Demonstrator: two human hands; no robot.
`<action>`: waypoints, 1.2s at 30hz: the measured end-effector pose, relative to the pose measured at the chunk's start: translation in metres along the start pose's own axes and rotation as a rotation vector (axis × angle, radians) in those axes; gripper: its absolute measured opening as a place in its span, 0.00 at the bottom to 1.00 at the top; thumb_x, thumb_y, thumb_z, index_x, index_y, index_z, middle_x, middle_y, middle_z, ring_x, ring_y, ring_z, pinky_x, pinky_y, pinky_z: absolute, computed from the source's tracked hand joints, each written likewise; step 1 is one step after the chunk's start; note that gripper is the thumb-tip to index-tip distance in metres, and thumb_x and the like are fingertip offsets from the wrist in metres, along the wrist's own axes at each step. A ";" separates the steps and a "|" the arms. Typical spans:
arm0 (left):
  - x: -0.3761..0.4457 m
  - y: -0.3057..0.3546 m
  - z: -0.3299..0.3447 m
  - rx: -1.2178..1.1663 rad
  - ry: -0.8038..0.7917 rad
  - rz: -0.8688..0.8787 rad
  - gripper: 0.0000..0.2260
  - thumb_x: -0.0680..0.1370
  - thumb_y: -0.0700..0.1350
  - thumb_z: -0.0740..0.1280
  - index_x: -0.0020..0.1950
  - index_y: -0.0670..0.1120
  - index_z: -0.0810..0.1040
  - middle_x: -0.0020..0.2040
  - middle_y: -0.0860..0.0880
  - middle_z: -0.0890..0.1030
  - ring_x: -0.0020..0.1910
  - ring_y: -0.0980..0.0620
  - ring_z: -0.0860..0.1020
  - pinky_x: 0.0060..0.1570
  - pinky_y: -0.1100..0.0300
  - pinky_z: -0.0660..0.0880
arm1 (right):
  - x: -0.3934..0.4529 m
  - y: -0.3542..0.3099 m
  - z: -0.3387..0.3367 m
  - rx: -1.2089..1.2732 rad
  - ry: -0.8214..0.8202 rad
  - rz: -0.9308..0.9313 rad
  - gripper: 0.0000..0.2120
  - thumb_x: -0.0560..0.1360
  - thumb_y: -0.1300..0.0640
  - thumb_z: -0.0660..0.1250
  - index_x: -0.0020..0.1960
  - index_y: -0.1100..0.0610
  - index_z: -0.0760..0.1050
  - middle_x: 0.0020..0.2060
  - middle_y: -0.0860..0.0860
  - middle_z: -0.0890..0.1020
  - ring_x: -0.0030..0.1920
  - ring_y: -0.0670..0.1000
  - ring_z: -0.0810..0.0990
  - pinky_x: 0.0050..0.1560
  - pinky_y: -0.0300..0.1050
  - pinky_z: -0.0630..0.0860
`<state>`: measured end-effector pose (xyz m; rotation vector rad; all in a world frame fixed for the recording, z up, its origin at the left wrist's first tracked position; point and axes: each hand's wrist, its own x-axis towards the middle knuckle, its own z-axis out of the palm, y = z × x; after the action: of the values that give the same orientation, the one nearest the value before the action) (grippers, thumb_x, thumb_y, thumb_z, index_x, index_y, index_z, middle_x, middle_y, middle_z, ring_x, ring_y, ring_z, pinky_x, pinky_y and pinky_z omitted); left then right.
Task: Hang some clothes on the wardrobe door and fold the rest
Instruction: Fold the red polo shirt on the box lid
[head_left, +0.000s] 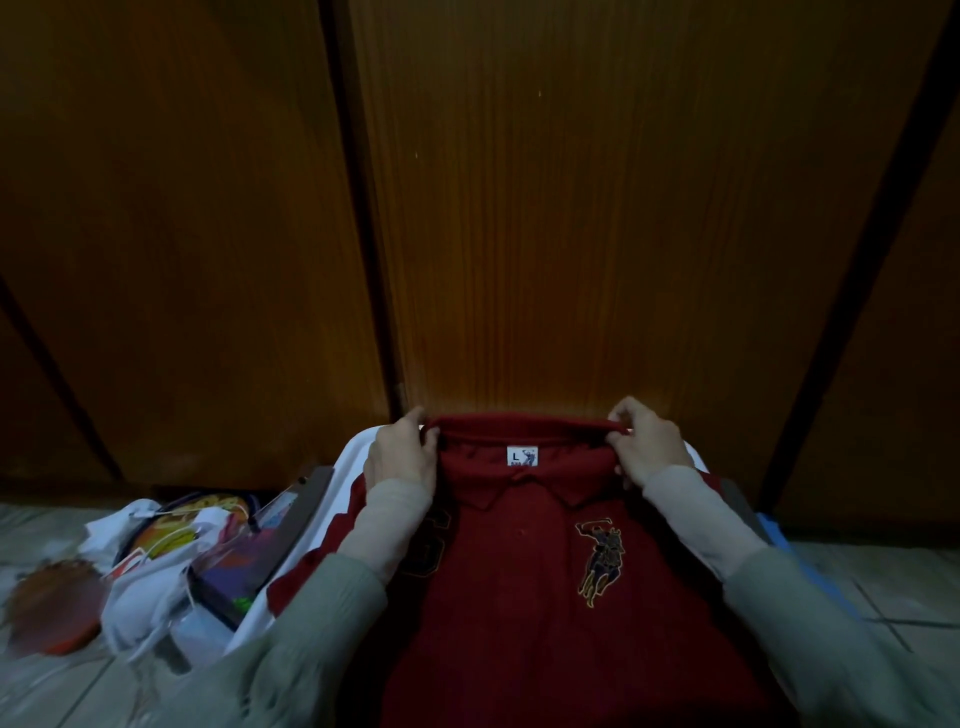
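Two hands pinched red polo shirt (519, 597) collar (size tag L): left hand (402, 454) at 9 o'clock, right hand (649, 447) at 3 o'clock.

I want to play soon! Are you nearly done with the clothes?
Hard to say. Nothing hangs on the wardrobe door yet. Both hands, left and right, hold up a red polo by its collar. More clothes, white and blue, peek out behind it, unsorted.
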<state>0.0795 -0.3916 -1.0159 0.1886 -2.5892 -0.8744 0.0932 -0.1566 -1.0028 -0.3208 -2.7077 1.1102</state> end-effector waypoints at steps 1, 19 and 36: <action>0.001 0.000 0.001 -0.003 -0.021 0.013 0.11 0.81 0.45 0.60 0.61 0.46 0.76 0.50 0.42 0.80 0.49 0.42 0.78 0.46 0.53 0.74 | 0.002 -0.001 0.000 0.114 -0.046 0.056 0.06 0.78 0.63 0.59 0.48 0.53 0.71 0.26 0.53 0.75 0.22 0.49 0.72 0.25 0.40 0.70; -0.001 -0.008 0.031 -0.364 -0.428 -0.083 0.22 0.78 0.36 0.61 0.73 0.46 0.65 0.74 0.44 0.64 0.71 0.48 0.65 0.71 0.59 0.59 | 0.011 0.005 0.030 0.050 -0.141 -0.033 0.25 0.77 0.58 0.64 0.72 0.51 0.62 0.74 0.54 0.61 0.72 0.55 0.62 0.71 0.55 0.59; -0.011 0.013 0.049 0.536 -0.446 0.061 0.27 0.82 0.50 0.49 0.78 0.44 0.43 0.78 0.46 0.44 0.76 0.46 0.47 0.72 0.46 0.52 | 0.030 0.028 0.052 0.065 -0.143 -0.082 0.41 0.66 0.45 0.76 0.72 0.55 0.62 0.65 0.52 0.73 0.67 0.54 0.70 0.68 0.55 0.64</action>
<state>0.0696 -0.3510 -1.0475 0.0638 -3.1818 -0.1891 0.0542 -0.1638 -1.0558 -0.1238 -2.7715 1.2383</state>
